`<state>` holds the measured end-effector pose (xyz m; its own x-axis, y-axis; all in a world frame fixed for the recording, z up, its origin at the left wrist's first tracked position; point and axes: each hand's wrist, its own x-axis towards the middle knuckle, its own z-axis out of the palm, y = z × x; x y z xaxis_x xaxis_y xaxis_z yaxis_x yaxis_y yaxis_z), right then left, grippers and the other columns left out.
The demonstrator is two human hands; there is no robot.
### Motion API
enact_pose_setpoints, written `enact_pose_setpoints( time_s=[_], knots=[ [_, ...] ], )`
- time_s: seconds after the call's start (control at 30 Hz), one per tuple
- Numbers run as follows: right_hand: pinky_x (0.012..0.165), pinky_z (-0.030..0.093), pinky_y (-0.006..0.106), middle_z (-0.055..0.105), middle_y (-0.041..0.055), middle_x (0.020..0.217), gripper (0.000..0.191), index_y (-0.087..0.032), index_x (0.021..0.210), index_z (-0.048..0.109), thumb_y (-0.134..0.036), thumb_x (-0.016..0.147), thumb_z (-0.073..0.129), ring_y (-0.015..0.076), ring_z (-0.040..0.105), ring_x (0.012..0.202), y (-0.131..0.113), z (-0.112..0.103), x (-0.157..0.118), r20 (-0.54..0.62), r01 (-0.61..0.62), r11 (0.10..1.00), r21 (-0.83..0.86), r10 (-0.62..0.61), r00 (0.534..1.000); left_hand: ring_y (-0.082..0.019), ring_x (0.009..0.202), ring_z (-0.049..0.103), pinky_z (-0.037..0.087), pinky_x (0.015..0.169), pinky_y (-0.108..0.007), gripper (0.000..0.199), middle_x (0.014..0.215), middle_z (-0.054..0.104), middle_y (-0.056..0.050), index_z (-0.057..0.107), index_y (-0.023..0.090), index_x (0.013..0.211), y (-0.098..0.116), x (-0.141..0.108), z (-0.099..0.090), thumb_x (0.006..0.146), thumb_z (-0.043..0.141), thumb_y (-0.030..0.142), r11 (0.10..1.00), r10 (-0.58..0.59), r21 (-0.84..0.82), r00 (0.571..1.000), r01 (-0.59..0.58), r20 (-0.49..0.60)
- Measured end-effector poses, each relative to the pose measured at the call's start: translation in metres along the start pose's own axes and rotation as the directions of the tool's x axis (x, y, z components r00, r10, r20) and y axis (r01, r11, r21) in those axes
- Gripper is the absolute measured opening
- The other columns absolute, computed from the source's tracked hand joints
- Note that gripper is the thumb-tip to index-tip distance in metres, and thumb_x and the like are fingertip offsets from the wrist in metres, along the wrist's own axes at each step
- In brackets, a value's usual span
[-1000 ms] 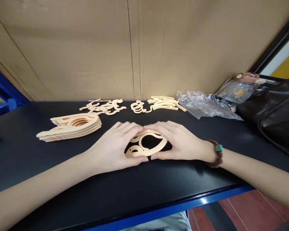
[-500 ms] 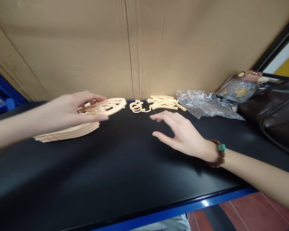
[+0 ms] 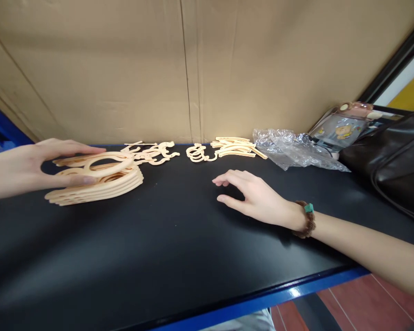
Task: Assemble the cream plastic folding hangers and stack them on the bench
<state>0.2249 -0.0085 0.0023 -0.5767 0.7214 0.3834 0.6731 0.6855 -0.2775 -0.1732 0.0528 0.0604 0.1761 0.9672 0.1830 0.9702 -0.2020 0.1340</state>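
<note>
At the left, my left hand (image 3: pixel 44 166) has its thumb and fingers closed around a curved cream plastic hanger piece (image 3: pixel 120 167). It is right on top of a stack of similar hanger pieces (image 3: pixel 106 192); whether it rests on them fully I cannot tell. My right hand (image 3: pixel 257 195) hovers low over the middle of the black table, empty, with the thumb apart from the curved fingers. Beyond it lie cream hooks (image 3: pixel 195 153) and a pile of slim curved cream strips (image 3: pixel 236 146). More hooks (image 3: pixel 160 151) lie loose behind the stack.
Crumpled clear plastic bags (image 3: pixel 290 149) lie at the back right. Beside them are a clear printed pouch (image 3: pixel 343 128) and a dark brown leather bag (image 3: pixel 396 161). A cardboard wall (image 3: pixel 124 69) stands behind the black table (image 3: pixel 165 257), which has a blue front edge (image 3: pixel 293 292).
My left hand has moved left and down with the hanger piece, from above the hooks onto the stack. My right hand has shifted slightly towards me.
</note>
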Motion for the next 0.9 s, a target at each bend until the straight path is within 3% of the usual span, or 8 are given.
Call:
enact_pose_setpoints(
  time_s=[0.13, 0.23, 0.63, 0.9],
  knots=[
    [0.104, 0.039, 0.046, 0.05, 0.0119, 0.138, 0.047, -0.017, 0.131, 0.049, -0.047, 0.095, 0.042, 0.0262, 0.046, 0.126, 0.004, 0.003, -0.001, 0.141, 0.034, 0.994, -0.107, -0.019, 0.99, -0.03, 0.112, 0.053, 0.038, 0.103, -0.043, 0.095, 0.122, 0.056, -0.005, 0.059, 0.02, 0.12, 0.011, -0.009, -0.001, 0.057, 0.042, 0.089, 0.998, 0.044, -0.04, 0.999, -0.044, -0.002],
    [0.108, 0.034, 0.05, 0.041, 0.0139, 0.146, 0.053, -0.017, 0.137, 0.045, -0.05, 0.097, 0.033, 0.0279, 0.039, 0.134, 0.005, 0.004, -0.002, 0.202, 0.051, 0.987, -0.151, -0.02, 0.979, -0.03, 0.11, 0.054, 0.038, 0.102, -0.042, 0.1, 0.121, 0.057, -0.004, 0.059, 0.022, 0.12, 0.016, -0.013, -0.002, 0.053, 0.039, 0.093, 0.997, 0.058, -0.058, 0.998, -0.057, 0.012],
    [0.11, 0.034, 0.046, 0.039, 0.0148, 0.147, 0.055, -0.014, 0.14, 0.043, -0.048, 0.098, 0.031, 0.0273, 0.038, 0.135, 0.003, 0.0, -0.002, 0.244, 0.104, 0.967, -0.231, -0.046, 0.969, -0.029, 0.106, 0.058, 0.042, 0.094, -0.04, 0.084, 0.118, 0.06, -0.003, 0.059, 0.025, 0.118, 0.009, -0.013, -0.003, 0.06, 0.045, 0.084, 0.996, 0.071, -0.052, 0.996, -0.069, 0.046],
    [0.109, 0.036, 0.046, 0.041, 0.0155, 0.146, 0.055, -0.014, 0.139, 0.044, -0.048, 0.098, 0.031, 0.0276, 0.04, 0.134, 0.003, 0.0, -0.002, 0.245, 0.118, 0.961, -0.249, -0.056, 0.968, -0.028, 0.108, 0.057, 0.04, 0.098, -0.039, 0.079, 0.12, 0.06, -0.001, 0.059, 0.026, 0.12, 0.009, -0.012, -0.002, 0.062, 0.049, 0.078, 0.998, 0.052, -0.049, 0.997, -0.049, 0.056]
  ],
)
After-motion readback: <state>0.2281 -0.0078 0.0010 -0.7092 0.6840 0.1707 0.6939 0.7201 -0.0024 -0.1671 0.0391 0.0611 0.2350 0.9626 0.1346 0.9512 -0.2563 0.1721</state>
